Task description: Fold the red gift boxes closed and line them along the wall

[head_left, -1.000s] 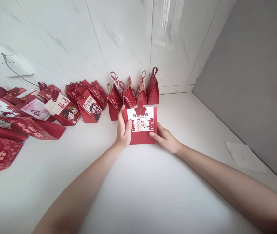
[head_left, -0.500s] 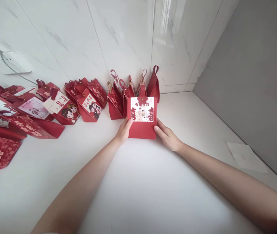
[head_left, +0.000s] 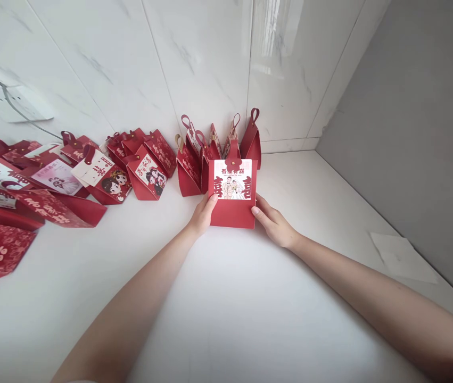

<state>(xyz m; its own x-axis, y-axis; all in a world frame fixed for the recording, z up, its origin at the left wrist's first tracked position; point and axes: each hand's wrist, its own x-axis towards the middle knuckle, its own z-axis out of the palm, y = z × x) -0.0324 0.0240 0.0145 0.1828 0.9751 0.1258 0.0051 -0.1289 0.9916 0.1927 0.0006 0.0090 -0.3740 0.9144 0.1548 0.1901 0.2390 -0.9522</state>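
Note:
Between my two hands is a red wedding gift box (head_left: pixel 232 211) with a looped strap on top. Its front panel carries a white print of a couple in wedding clothes. My left hand (head_left: pixel 202 214) grips its left edge, thumb in front. At the lower right edge, my right hand (head_left: pixel 274 223) holds it the same way. The fingers behind the box are partly hidden. Just behind it stand several similar upright boxes, among them a plain red one (head_left: pixel 252 141) and a patterned one (head_left: pixel 190 169), some partly covered by the held box.
More red gift boxes, such as one with cartoon faces (head_left: pixel 106 178), lie crowded on the left of the white table (head_left: pixel 218 308). A tiled wall (head_left: pixel 206 58) rises behind. A socket with a cable (head_left: pixel 16 102) is at left, a white sheet (head_left: pixel 404 256) at right.

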